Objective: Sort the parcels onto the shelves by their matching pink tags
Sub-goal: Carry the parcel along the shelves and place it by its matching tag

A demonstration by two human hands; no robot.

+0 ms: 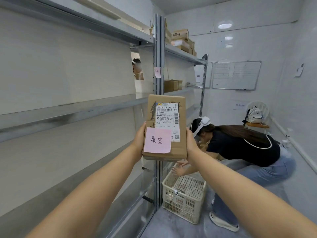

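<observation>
I hold a brown cardboard parcel (167,117) upright at arm's length, in front of the shelf upright. It carries a white shipping label and a pink tag (157,140) with handwritten characters at its lower left. My left hand (139,140) grips its left edge and my right hand (191,143) grips its right edge. Another pink tag (157,72) is stuck on the metal post above. The metal shelves (68,110) run along my left.
Another person (240,145) bends low to the right, reaching towards a cream plastic crate (184,201) on the floor. Cardboard boxes (181,40) sit on the far top shelf, and one box (172,85) on the shelf below. A whiteboard (235,75) hangs on the back wall.
</observation>
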